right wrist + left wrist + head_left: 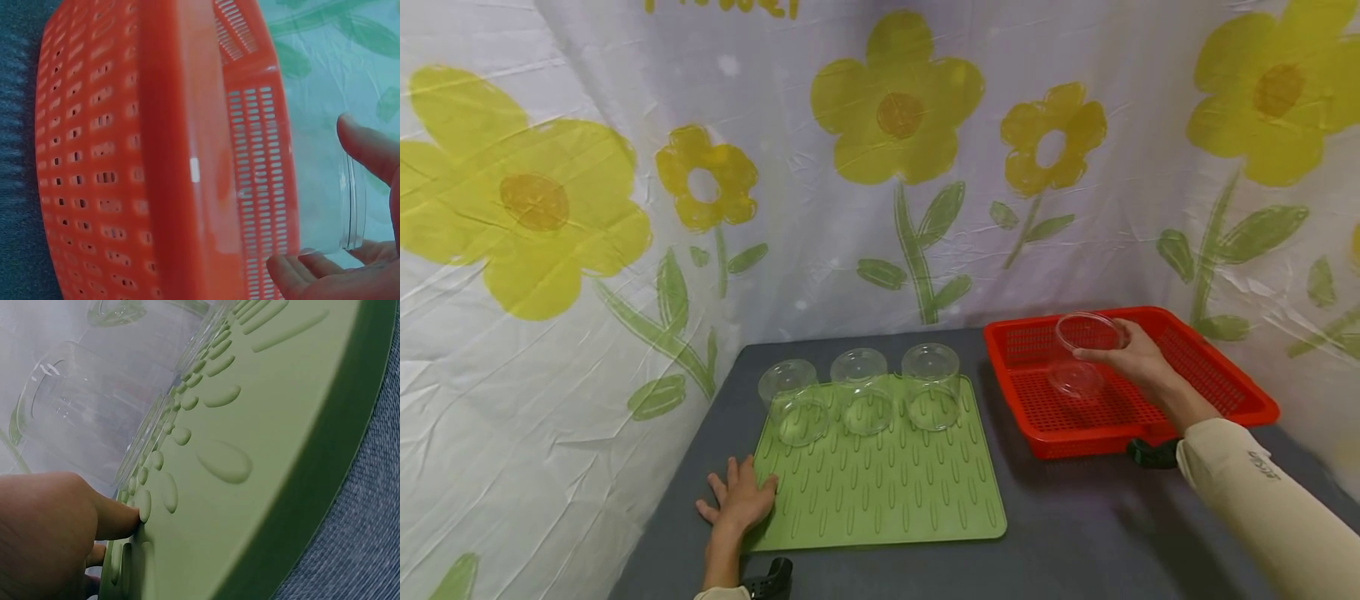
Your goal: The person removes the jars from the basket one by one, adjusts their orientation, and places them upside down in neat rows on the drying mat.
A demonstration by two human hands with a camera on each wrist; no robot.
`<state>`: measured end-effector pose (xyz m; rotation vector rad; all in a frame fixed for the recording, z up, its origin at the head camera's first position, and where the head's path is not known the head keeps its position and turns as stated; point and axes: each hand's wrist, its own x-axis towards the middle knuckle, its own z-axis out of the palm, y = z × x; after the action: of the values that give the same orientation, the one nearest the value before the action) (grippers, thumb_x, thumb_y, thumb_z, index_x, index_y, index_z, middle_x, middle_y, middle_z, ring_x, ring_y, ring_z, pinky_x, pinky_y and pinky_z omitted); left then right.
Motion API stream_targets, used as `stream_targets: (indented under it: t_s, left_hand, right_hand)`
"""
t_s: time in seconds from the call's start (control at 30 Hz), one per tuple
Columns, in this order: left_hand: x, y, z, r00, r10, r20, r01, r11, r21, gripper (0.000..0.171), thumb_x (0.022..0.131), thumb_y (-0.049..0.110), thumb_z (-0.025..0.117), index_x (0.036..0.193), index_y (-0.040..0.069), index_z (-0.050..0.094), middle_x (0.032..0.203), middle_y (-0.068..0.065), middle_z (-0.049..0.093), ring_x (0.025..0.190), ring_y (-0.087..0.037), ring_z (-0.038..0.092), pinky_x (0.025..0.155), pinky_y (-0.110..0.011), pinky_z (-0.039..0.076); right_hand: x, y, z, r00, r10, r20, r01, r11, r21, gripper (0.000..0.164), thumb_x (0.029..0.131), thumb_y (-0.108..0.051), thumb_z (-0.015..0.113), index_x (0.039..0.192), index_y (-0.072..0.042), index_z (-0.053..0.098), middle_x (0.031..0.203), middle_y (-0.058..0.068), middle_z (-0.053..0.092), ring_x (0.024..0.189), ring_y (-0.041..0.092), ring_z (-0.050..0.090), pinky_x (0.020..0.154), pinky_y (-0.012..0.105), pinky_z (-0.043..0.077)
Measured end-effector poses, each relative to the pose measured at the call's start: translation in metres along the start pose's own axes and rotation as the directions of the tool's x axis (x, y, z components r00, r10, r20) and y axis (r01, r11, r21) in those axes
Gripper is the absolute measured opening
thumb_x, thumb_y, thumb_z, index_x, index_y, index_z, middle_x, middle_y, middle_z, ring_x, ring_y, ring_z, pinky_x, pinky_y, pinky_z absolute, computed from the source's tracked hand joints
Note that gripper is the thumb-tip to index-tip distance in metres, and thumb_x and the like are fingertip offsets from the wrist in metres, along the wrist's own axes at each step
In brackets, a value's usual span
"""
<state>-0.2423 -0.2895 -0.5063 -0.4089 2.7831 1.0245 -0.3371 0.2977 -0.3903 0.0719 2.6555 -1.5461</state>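
Note:
My right hand [1138,358] grips a clear plastic jar [1078,362] near its rim, over the red basket [1037,442]. In the right wrist view the jar [322,206] sits between the thumb and the fingers, its ridged rim uppermost. My left hand [741,500] rests with fingers spread at the left edge of the green mat [880,500]; its thumb [115,515] touches the mat. Along the mat's far edge stand three clear jars, a left jar [793,408], a middle jar [861,396] and a right jar [931,390].
A dark grey table [1060,533] lies under the mat and the basket. Behind it hangs a white cloth [797,250] printed with yellow flowers. The basket's slotted walls rise to the right of the mat, with a gap between them.

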Motion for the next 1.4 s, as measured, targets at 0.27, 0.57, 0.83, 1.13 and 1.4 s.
stream_targets:
  t_s: [0.27, 0.57, 0.83, 1.13, 1.4]
  left_hand:
    - [-0.001, 0.000, 0.001, 1.000, -0.003, -0.003, 0.003, 1.000, 0.014, 0.073, 0.100, 0.035, 0.043, 0.152, -0.004, 0.010, 0.156, -0.030, -0.014, 0.136, -0.053, -0.033, 0.097, -0.072, -0.032]
    - [0.001, 0.000, -0.002, 1.000, 0.004, 0.005, -0.004, 1.000, 0.015, 0.073, 0.101, 0.036, 0.043, 0.152, -0.004, 0.010, 0.156, -0.031, -0.015, 0.136, -0.053, -0.032, 0.097, -0.072, -0.031]
    - [0.001, 0.000, -0.001, 1.000, 0.007, 0.007, -0.007, 1.000, 0.011, 0.073, 0.100, 0.036, 0.043, 0.153, -0.003, 0.010, 0.156, -0.031, -0.015, 0.136, -0.053, -0.032, 0.097, -0.072, -0.031]
    - [0.000, 0.000, -0.001, 1.000, 0.010, 0.002, -0.010, 1.000, 0.005, 0.073, 0.101, 0.035, 0.042, 0.153, -0.003, 0.009, 0.156, -0.031, -0.014, 0.136, -0.053, -0.033, 0.097, -0.072, -0.031]
    - [0.000, 0.000, 0.000, 1.000, 0.013, -0.003, -0.013, 1.000, 0.011, 0.072, 0.101, 0.035, 0.042, 0.153, -0.003, 0.010, 0.156, -0.031, -0.014, 0.136, -0.054, -0.032, 0.097, -0.072, -0.031]
  right_hand:
    - [-0.006, -0.012, -0.001, 0.999, -0.040, 0.025, 0.040, 0.999, 0.006, 0.118, 0.081, -0.050, 0.073, 0.155, -0.009, -0.009, 0.161, 0.025, 0.000, 0.144, 0.050, 0.012, 0.109, 0.068, 0.027]
    - [-0.013, -0.023, -0.002, 0.995, -0.097, 0.016, 0.097, 0.995, 0.032, 0.113, 0.081, -0.047, 0.075, 0.156, -0.013, -0.002, 0.154, 0.028, 0.024, 0.140, 0.044, 0.026, 0.109, 0.067, 0.029]
    - [-0.019, -0.035, -0.001, 0.992, -0.122, 0.029, 0.121, 0.992, 0.025, 0.111, 0.083, -0.048, 0.072, 0.157, -0.015, -0.003, 0.147, 0.030, 0.031, 0.136, 0.042, 0.032, 0.108, 0.066, 0.030]
    - [-0.025, -0.048, 0.001, 0.990, -0.136, 0.042, 0.135, 0.991, 0.025, 0.106, 0.084, -0.050, 0.070, 0.157, -0.020, 0.001, 0.142, 0.024, 0.038, 0.132, 0.038, 0.037, 0.107, 0.063, 0.034]
    - [-0.030, -0.062, 0.006, 0.986, -0.163, 0.034, 0.164, 0.986, -0.026, 0.103, 0.085, -0.048, 0.070, 0.157, -0.019, 0.002, 0.124, 0.017, 0.047, 0.117, 0.029, 0.046, 0.100, 0.052, 0.043]
